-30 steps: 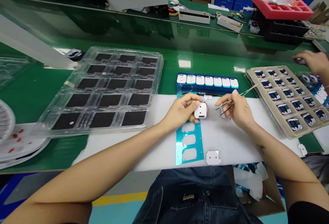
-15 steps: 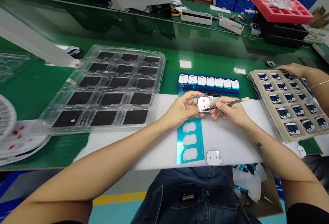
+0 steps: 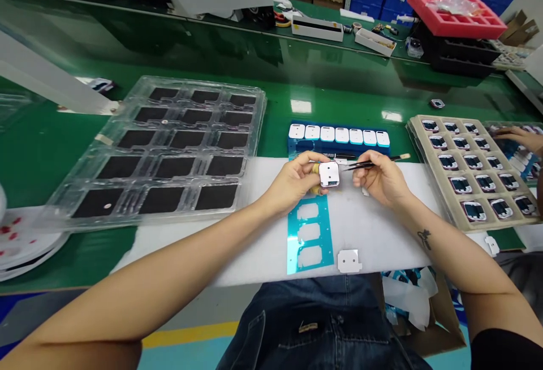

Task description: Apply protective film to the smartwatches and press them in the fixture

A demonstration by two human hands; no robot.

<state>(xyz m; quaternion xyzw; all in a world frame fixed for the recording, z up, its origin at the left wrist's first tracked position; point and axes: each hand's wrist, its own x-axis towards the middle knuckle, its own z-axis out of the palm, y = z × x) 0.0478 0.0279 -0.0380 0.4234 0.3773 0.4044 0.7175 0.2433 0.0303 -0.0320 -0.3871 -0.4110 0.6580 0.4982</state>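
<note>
My left hand is closed on a small square white-faced part with two dark dots, gripping it by its left side. My right hand is closed around thin dark tweezers; their tips are just right of the part, apart from it. Yellow covers show on some left fingers. Beneath my hands a teal film sheet with cut-out openings lies on white cloth. A loose white plate with two holes lies near the front edge. Behind my hands, a blue holder carries a row of white-faced pieces.
On the left stands a clear plastic tray with dark pads. A beige tray of small devices is on the right, with a co-worker's hand beyond it. One device lies behind. Below the edge is an open cardboard box.
My right hand has drawn the tweezers away from the part, to the right. The part has tilted in my left hand. The co-worker's hand has left the beige tray's far edge and moved right.
</note>
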